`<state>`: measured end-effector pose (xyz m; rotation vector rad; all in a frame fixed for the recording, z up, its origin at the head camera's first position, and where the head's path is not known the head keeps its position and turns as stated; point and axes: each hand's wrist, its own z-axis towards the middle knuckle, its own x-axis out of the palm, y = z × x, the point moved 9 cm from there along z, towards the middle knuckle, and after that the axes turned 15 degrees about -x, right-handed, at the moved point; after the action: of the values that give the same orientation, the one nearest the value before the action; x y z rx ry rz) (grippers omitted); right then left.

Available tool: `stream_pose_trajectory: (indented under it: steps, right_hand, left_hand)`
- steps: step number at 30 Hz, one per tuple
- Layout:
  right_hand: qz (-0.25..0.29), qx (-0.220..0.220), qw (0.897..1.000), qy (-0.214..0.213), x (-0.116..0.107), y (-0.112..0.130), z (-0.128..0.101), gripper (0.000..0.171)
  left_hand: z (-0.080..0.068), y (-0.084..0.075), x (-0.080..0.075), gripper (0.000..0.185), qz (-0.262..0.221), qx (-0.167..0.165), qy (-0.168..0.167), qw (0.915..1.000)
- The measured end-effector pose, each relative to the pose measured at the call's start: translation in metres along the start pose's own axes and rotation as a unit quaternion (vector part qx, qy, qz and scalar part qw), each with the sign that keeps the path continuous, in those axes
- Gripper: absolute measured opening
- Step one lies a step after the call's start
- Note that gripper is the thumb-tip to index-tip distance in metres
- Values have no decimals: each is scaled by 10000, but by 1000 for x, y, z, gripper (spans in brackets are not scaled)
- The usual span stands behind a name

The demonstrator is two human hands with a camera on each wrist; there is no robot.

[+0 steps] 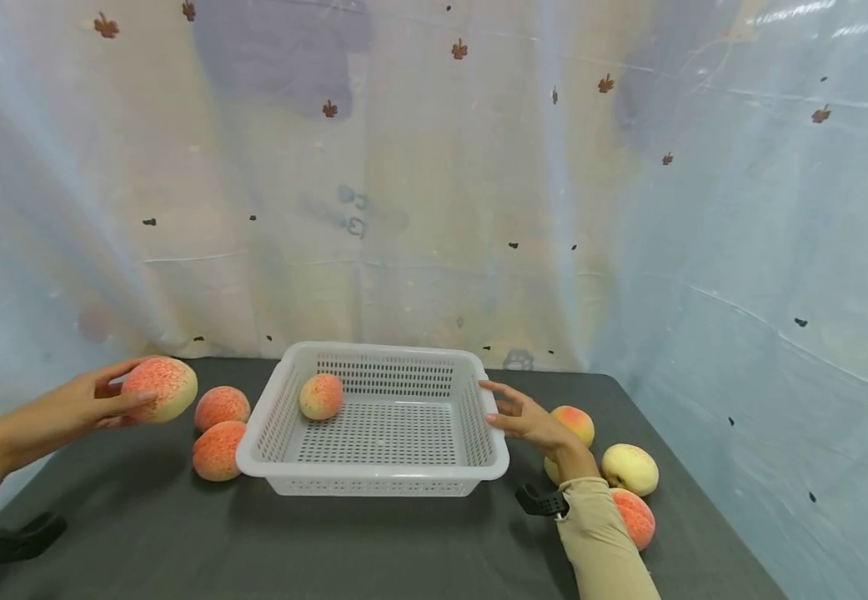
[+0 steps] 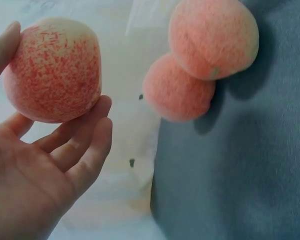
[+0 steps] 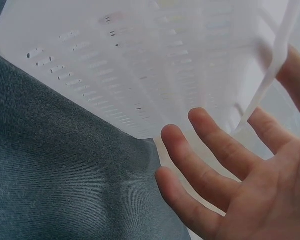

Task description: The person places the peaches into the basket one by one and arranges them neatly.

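Note:
In the head view my left hand [image 1: 107,396] grips a large red-and-cream peach [image 1: 167,390], raised at the left. The left wrist view shows the thumb on one side of this peach [image 2: 55,70] and curved fingers under the other. Beside it two redder peaches, one farther [image 1: 221,407] and one nearer [image 1: 218,451], sit left of a white perforated plastic basket [image 1: 388,471]. Inside the basket, near its left wall, lies one peach [image 1: 321,397]. My right hand [image 1: 527,417] touches the basket's right rim with thumb and index finger; its other fingers [image 3: 205,180] extend loosely outside the wall.
Right of the basket are more fruits: a red-yellow peach [image 1: 574,423], a pale yellow one [image 1: 630,468] and a red one [image 1: 634,518] partly behind the right sleeve. Everything stands on a dark grey table [image 1: 358,550]. A patterned curtain [image 1: 418,183] hangs behind it.

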<state>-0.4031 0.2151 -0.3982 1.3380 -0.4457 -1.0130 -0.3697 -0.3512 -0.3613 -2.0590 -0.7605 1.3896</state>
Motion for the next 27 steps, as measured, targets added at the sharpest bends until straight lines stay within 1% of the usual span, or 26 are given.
stream_pose_trajectory:
  steps: [3,6,9,15,20,27]
  right_hand:
    - [-35,17,10000,-21,-2,0,1,75]
    - [-38,36,10000,-23,-2,0,2,75]
    - [4,46,10000,21,-1,0,2,76]
    - [47,1,10000,14,0,-1,1,77]
    - [52,1,10000,-1,-1,0,1,76]
    - [95,-4,10000,-6,-1,0,1,75]
  left_hand:
    - [1,-11,1,81,-142,223,-49,9996]
    - [-2,-20,1,72,-257,525,-114,9982]
    - [-3,-26,3,69,-329,676,-138,9971]
    - [-1,-37,9,68,-331,869,-274,9953]
    - [-2,-51,15,72,-311,1007,-374,9937]
    - [-2,-68,22,76,-25,1063,-428,9934]
